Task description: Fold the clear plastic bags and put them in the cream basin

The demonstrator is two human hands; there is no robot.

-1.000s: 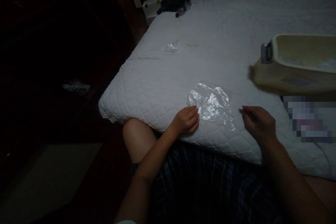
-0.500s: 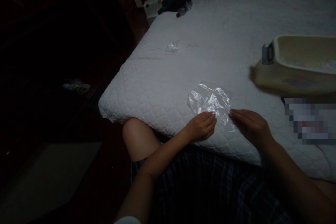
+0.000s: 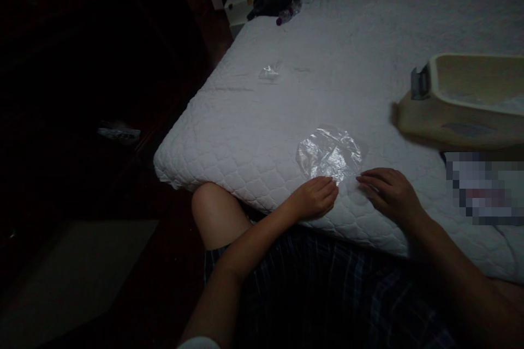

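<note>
A crinkled clear plastic bag [image 3: 327, 150] lies spread on the white quilted bed, catching the light. At its near edge my left hand [image 3: 315, 197] has its fingers curled together, holding the plastic. My right hand [image 3: 388, 193] is at the bag's lower right corner, its thumb and fingertips pinched on the edge. The undersides of the left fingers are hidden. Farther back on the bed lies a smaller piece of clear plastic [image 3: 270, 71], which neither hand touches.
A cream plastic bin [image 3: 462, 125] with a grey clip stands on the bed at right. Near it lies a blurred-out item [image 3: 485, 191]. A bottle with a purple cap [image 3: 289, 13] and dark cloth lie at the far edge. The bed [image 3: 229, 142] ends at my knees.
The bag's lower right corner, which hung down between my hands, is now drawn up. My right fingers have become more bent and shifted slightly left. The left hand has barely moved.
</note>
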